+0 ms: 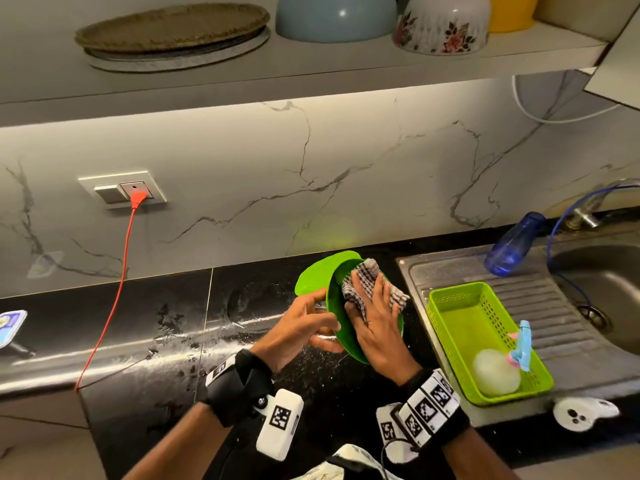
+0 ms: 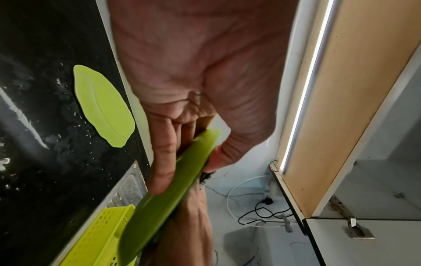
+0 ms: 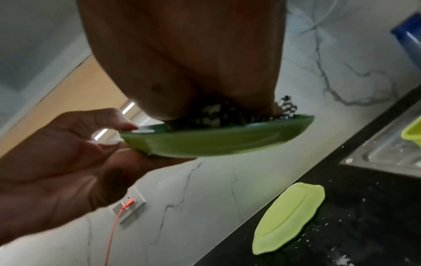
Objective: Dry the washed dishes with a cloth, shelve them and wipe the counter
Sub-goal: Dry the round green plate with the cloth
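From the head view, the left hand (image 1: 304, 327) pinches the rim of a dark green plastic plate (image 1: 349, 327) tilted above the wet black stone table (image 1: 145, 327), while the right hand (image 1: 377, 323), fingers flat, presses a checked grey cloth (image 1: 367, 285) into it; drying is under way, shelving and wiping remain. The left wrist view shows a second, light green leaf-shaped plate (image 2: 103, 106) lying behind the held plate, seemingly awaiting its turn. The right wrist view shows droplets around it; a lime perforated basket (image 1: 485, 337) beside the held plate crowds the drainboard.
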